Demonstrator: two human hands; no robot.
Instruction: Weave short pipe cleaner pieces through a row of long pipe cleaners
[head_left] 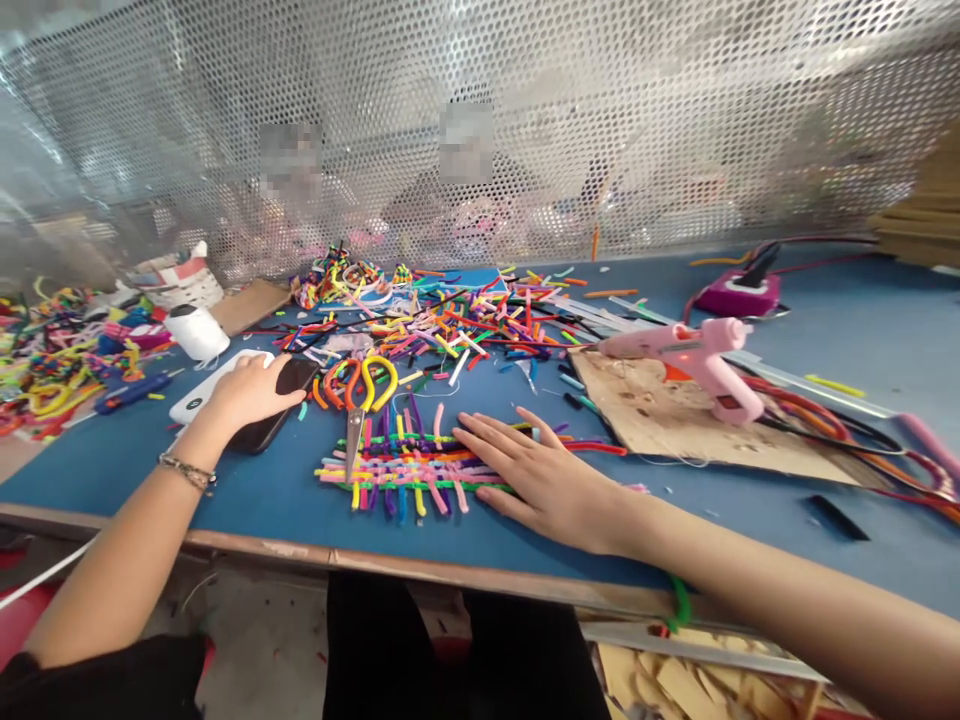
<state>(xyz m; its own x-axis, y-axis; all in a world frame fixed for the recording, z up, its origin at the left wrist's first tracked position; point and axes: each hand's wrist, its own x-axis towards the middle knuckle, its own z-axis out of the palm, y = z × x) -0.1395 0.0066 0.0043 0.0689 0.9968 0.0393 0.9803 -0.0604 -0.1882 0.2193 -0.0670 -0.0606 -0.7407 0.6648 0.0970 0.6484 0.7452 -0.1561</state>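
Note:
My left hand rests over a black phone and a white power bank, its thumb stretched out across the phone and the other fingertips partly hidden. A woven grid of coloured pipe cleaners lies in front of me on the blue table. Flat on its right end is my right hand, fingers spread, covering part of the weave. Scissors with orange and yellow handles lie with their blades over the grid's left part.
Behind the grid spreads a heap of cut pipe cleaners. A pink glue gun stands on stained cardboard at right, near a purple power socket. A white thread spool is at left. Perforated metal closes the back.

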